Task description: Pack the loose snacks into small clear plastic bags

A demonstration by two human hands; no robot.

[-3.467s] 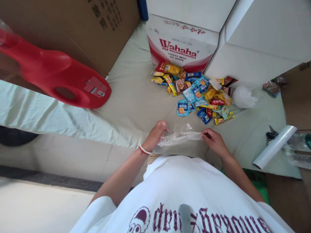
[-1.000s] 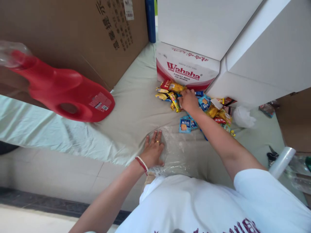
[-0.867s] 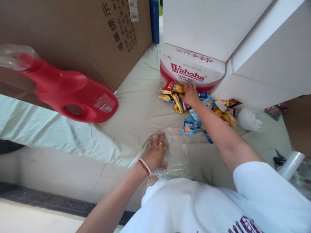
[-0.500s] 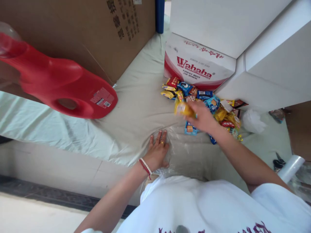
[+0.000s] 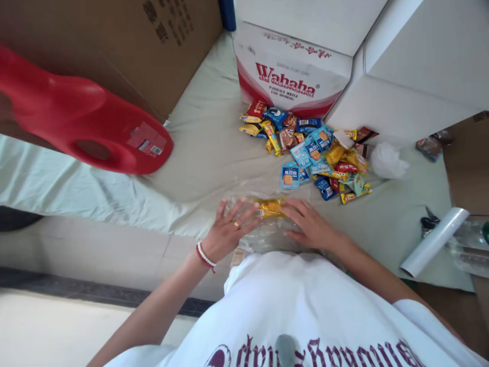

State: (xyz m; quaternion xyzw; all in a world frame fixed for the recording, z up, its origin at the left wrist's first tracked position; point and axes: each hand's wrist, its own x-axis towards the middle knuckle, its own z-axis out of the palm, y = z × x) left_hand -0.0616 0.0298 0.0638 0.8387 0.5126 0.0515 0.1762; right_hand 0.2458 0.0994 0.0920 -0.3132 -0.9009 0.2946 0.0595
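A shiny yellow snack packet lies on a sheet of clear plastic film close to my body. My left hand rests on the film with its fingers spread, their tips at the packet's left end. At the packet's right end are the fingertips of my right hand; the thumb is apart from them, below the packet. Just beyond, a blue snack packet lies at the near side of a loose pile of colourful snack packets.
A white and red water carton stands behind the pile. On the left lies a large red jug against a brown cardboard box. To the right are a crumpled white bag, a roll of film and dark-handled scissors.
My right hand has brought the yellow packet from beside the pile down onto the film. My left hand has stayed on the film, and its fingers now touch the packet. The view has shifted.
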